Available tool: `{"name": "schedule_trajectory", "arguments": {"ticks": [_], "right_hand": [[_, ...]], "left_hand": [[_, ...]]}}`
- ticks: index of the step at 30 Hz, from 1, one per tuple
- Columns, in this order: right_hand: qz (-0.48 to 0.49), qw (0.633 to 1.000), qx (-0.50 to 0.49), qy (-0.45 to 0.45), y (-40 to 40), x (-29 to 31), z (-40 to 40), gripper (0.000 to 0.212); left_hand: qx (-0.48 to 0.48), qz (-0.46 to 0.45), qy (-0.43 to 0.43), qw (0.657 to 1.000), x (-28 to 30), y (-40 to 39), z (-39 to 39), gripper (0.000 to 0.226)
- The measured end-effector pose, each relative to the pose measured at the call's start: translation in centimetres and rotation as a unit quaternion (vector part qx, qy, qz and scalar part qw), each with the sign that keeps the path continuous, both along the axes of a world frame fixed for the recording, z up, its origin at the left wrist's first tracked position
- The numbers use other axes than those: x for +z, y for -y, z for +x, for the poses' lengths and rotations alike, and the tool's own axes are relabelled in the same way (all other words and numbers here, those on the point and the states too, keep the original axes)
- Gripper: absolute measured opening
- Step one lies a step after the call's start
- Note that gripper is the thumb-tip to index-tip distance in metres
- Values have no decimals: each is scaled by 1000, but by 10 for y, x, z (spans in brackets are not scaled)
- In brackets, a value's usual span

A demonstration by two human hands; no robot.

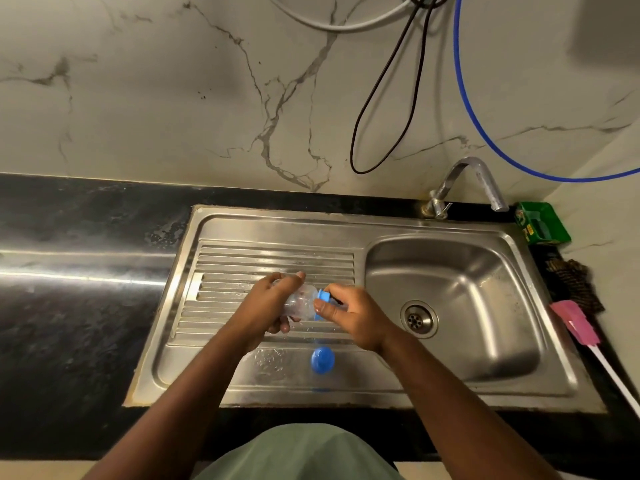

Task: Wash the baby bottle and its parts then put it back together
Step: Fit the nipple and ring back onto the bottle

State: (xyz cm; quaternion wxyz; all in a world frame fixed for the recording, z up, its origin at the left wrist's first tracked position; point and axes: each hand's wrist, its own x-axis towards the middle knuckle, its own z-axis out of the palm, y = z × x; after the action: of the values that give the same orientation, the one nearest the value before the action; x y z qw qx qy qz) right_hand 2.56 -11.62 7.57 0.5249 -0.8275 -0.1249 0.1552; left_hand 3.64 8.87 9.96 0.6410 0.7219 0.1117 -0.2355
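A clear baby bottle [300, 302] lies on its side above the steel drainboard [242, 265], held in my left hand [268, 303], whose fingers wrap its body. My right hand [349, 315] grips the blue screw ring [321, 296] at the bottle's neck, thumb on the near side. The nipple is hidden inside my right hand. A blue cap [322, 359] stands on the flat front part of the drainboard, just below my hands.
The sink basin [450, 289] with its drain [418, 318] lies to the right, under a chrome tap [478, 181]. A green box [540, 223], a dark scrubber [573, 284] and a pink bottle brush [576, 325] sit along the right edge. Black counter [79, 289] stretches left.
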Motion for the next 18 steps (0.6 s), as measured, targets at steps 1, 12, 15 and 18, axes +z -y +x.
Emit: {"name": "schedule_trajectory", "arguments": {"ticks": [1,12,15,18], "right_hand": [[56,996,-14,-63,-2,0,-1,37],[-262,945,22,196,4,2,-17,66],[-264,942,20,206,2,-5,-18,63],[-170,979,16,113,1,-4,-18,43]], "left_hand": [[5,4,20,1000,0,0,-1,41],[53,-53,-66,995,-6,2,-11,38],[45,-40,-59,996,-3,4,-12,37],[43,-14,-19,999,-5,6,-12,33]]}}
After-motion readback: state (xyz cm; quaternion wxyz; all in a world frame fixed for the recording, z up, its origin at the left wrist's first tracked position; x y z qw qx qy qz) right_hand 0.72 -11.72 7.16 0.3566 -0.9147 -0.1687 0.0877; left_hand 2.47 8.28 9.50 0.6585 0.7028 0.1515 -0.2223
